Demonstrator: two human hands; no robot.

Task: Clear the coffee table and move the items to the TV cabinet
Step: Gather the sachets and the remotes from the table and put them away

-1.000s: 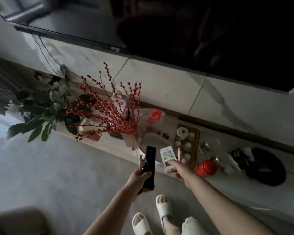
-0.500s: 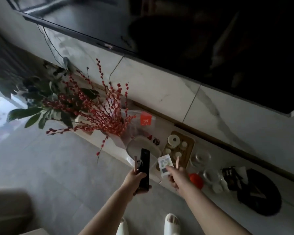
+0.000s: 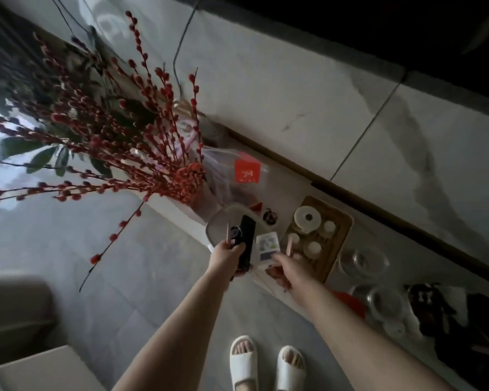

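Note:
My left hand (image 3: 226, 257) grips a black remote control (image 3: 245, 245) together with a thin pinkish stick and a small dark item, held over the front edge of the low TV cabinet (image 3: 294, 187). My right hand (image 3: 287, 270) holds a small white box with a printed label (image 3: 267, 246) and a pink stick (image 3: 289, 246), just in front of the wooden tea tray (image 3: 335, 244). Both hands hover above a round pale plate (image 3: 219, 222) on the cabinet.
On the cabinet stand a vase of red berry branches (image 3: 141, 142), a clear bag with an orange tag (image 3: 246, 171), glass bowls (image 3: 363, 262), a red object (image 3: 350, 301) and a dark heap (image 3: 463, 320). A TV hangs above. A sofa corner (image 3: 14, 306) sits left.
I have stepped closer to the cabinet and the view has tilted down. Both hands have moved forward over the plate and cabinet edge, still holding their items.

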